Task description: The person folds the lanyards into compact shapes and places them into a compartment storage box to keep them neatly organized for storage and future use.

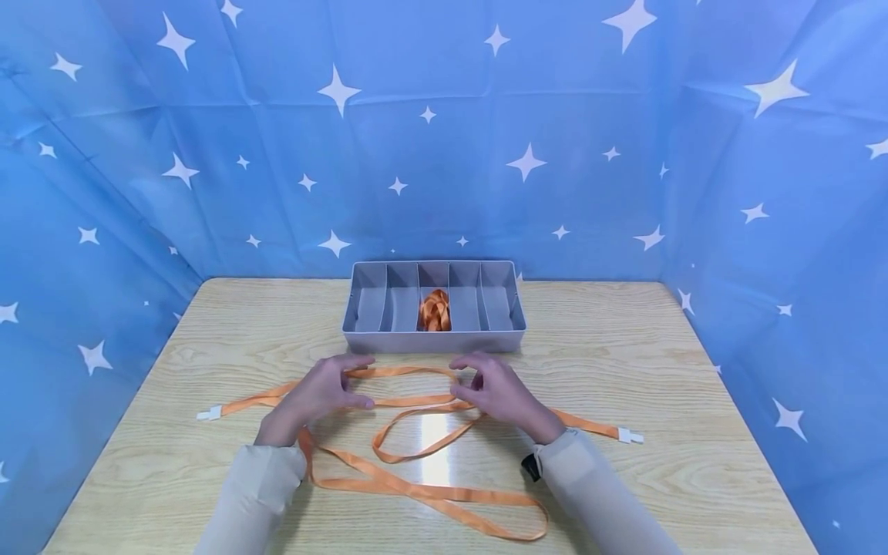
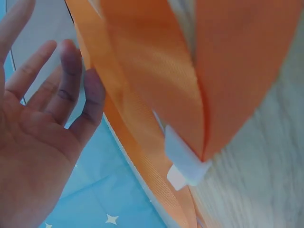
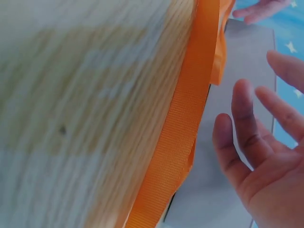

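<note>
Orange lanyards (image 1: 426, 490) lie in long loose loops across the table, with a white clip (image 1: 210, 413) at the far left and another white clip (image 1: 630, 435) at the right. My left hand (image 1: 324, 393) hovers at the left end of the back loop, thumb and fingers spread apart and holding nothing. Facing it, my right hand (image 1: 496, 389) is at the loop's right end, its fingers loosely bent with nothing gripped. In the left wrist view, orange strap (image 2: 152, 80) passes close beside the fingertips. The right wrist view shows a strap (image 3: 175, 123) beyond the relaxed fingers.
Behind the hands stands a grey divided box (image 1: 433, 341) with several compartments. A bundled orange lanyard (image 1: 435, 311) sits in its middle compartment. The wooden table (image 1: 666, 354) reaches back to a blue curtain (image 1: 444, 154) with white stars, which also hangs along both sides.
</note>
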Demonstrator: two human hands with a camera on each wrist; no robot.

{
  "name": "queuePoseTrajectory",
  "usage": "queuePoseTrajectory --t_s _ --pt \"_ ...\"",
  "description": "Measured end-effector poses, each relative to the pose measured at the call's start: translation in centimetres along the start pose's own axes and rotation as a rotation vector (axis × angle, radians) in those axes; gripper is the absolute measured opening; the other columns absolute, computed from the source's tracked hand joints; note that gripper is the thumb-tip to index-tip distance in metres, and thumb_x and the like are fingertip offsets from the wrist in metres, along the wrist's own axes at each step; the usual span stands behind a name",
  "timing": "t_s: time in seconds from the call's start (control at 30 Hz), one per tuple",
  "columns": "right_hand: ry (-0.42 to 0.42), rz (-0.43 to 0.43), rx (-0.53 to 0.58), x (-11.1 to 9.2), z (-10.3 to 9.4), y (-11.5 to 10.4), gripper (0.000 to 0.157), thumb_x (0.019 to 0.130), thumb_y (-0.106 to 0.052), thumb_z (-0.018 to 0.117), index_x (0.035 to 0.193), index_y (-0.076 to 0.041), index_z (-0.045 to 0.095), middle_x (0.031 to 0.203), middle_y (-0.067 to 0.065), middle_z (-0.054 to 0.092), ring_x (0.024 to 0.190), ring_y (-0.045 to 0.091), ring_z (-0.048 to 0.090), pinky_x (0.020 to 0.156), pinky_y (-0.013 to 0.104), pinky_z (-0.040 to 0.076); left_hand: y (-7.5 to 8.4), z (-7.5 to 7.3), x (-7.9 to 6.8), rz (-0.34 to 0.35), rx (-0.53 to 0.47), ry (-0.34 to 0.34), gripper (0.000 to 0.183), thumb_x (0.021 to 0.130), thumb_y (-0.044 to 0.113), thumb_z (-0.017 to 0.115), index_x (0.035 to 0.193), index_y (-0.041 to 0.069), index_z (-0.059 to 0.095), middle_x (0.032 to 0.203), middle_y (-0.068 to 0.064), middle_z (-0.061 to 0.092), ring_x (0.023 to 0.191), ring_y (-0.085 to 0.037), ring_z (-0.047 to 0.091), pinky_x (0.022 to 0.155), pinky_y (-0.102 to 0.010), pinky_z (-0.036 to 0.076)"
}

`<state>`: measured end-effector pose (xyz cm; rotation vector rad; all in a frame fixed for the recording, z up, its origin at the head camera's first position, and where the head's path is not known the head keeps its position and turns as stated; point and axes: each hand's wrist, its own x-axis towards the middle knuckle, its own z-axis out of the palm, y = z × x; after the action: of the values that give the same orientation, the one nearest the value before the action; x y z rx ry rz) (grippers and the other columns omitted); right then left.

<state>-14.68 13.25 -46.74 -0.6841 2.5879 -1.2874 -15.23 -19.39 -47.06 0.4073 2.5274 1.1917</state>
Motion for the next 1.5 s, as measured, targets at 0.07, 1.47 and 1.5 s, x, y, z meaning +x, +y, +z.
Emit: queuePoseTrajectory --t_s 0.07,1.47,1.5 --pt "-0.007 -0.009 0.006 0.0 0.1 0.1 0.039 0.091 -0.019 0.074 0.125 -0.002 0.065 0.118 0.013 0.063 0.068 0.010 0.057 0.057 0.027 0.049 -0.1 0.1 0.0 -0.008 0.008 -0.006 0.077 0.073 0.020 0.090 0.140 0.006 0.056 0.115 -0.009 0.063 0.058 -0.013 0.047 0.052 -0.027 0.043" --pt "-0.091 -0.034 -0.228 0.8 1.2 0.7 0.011 0.089 -0.008 0.074 0.080 -0.013 0.072 0.091 -0.004 0.061 0.072 0.008 0.054 0.067 0.028 0.047 -0.5 1.1 0.7 0.173 0.220 0.104 0.003 0.088 0.007 0.075 0.088 0.005 0.077 0.081 0.004 0.065 0.071 -0.008 0.055 0.066 -0.026 0.048" --pt "-0.090 -0.031 -0.227 0.8 1.1 0.6 0.011 0.089 -0.008 0.074 0.080 -0.013 0.072 0.088 -0.005 0.060 0.072 0.008 0.054 0.066 0.027 0.046 -0.5 1.1 0.7 0.173 0.216 0.105 0.003 0.088 0.007 0.075 0.087 0.005 0.077 0.080 0.005 0.065 0.070 -0.007 0.055 0.065 -0.025 0.048"
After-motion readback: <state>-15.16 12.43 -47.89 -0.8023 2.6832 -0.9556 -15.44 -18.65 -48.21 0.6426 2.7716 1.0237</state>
